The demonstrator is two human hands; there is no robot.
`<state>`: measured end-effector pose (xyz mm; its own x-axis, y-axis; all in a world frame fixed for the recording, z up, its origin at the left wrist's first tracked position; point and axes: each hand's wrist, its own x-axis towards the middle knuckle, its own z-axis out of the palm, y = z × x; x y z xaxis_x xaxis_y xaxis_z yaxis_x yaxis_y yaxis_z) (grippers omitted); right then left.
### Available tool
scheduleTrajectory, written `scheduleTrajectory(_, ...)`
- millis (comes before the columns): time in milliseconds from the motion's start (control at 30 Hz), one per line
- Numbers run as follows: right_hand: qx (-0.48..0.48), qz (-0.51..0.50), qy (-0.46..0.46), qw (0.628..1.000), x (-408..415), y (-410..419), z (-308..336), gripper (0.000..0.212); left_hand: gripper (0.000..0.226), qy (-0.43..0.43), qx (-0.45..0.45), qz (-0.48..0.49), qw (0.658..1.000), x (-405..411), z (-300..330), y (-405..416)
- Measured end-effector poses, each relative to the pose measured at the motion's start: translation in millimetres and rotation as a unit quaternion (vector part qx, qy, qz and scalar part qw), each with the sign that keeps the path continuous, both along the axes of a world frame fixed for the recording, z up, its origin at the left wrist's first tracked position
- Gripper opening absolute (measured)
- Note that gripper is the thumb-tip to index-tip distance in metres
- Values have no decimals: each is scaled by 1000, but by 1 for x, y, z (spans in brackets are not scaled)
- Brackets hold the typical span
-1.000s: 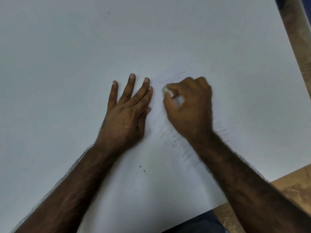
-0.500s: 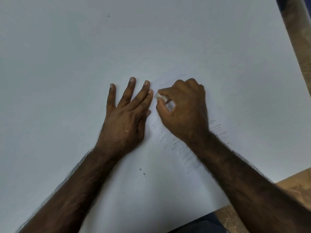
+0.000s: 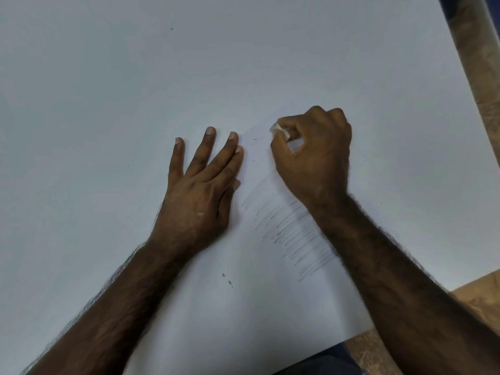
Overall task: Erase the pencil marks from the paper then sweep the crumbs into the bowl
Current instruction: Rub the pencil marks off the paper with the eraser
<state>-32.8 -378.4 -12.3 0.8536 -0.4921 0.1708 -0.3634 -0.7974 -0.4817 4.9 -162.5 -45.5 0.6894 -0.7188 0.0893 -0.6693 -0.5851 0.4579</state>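
A large white sheet of paper [image 3: 135, 90] fills most of the view. A band of slanted grey pencil marks [image 3: 292, 234] runs down its lower right part, partly hidden under my right forearm. My right hand [image 3: 316, 161] is closed around a small white eraser [image 3: 280, 130], whose tip presses on the paper above the marks. My left hand [image 3: 200, 190] lies flat on the sheet just left of the marks, fingers spread and holding nothing. A few dark eraser crumbs [image 3: 227, 278] lie on the paper below my left hand. No bowl is in view.
A brown wooden tabletop [image 3: 476, 66] shows along the right edge and at the lower right corner. Dark blue cloth [image 3: 322, 361] shows below the paper's near edge. A tiny dark speck [image 3: 171, 28] sits on the far part of the sheet.
My right hand has slid the eraser up and to the right, away from my left fingertips. The strokes near my left fingers look fainter. My left hand has stayed flat in place.
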Motion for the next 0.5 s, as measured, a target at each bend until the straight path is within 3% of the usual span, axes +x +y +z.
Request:
scheduleTrajectory(200,31,83,24,996,-14,23,3,19,55,5,16,-6,1000,0,4,1)
scheduleTrajectory(500,47,87,23,995,-18,22,-2,21,92,6,63,-25,998,0,10,2)
